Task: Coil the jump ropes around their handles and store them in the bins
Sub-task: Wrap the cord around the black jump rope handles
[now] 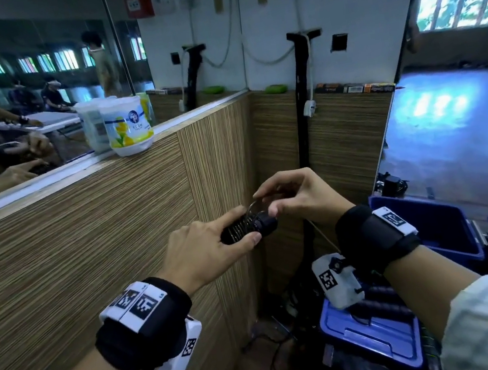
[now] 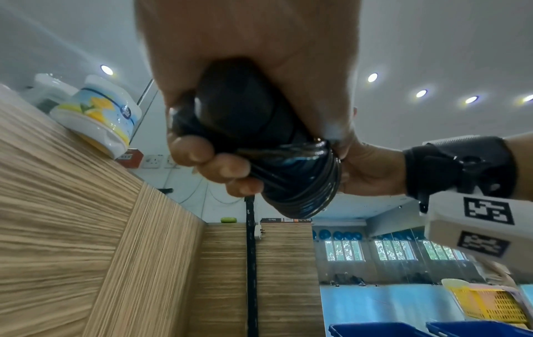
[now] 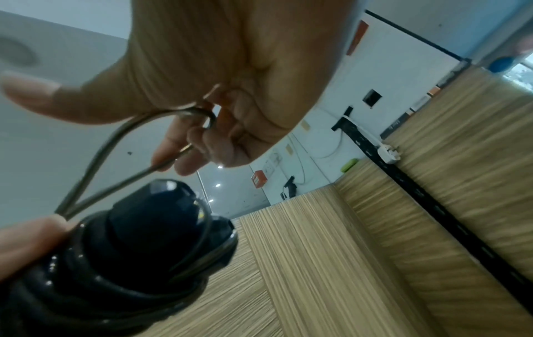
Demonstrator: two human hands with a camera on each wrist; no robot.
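Observation:
My left hand point(image 1: 214, 247) grips the black jump-rope handles point(image 1: 248, 230) held level in front of a wood-grain wall; a thin dark rope is wound round them in several turns point(image 2: 305, 180). Just right of the handle end, my right hand point(image 1: 296, 199) pinches a small loop of the rope point(image 3: 161, 139) between its fingers, the loop rising from the handle cap point(image 3: 161, 219). Low at the right stand blue bins point(image 1: 444, 226), one holding dark coiled handles point(image 1: 382, 300) under my right forearm.
A wood-grain partition point(image 1: 83, 229) runs along the left and turns a corner behind my hands. An air-freshener tub point(image 1: 126, 125) stands on its ledge below a mirror. A black post point(image 1: 305, 95) with a plug stands in the corner. Cables lie on the floor point(image 1: 278, 329).

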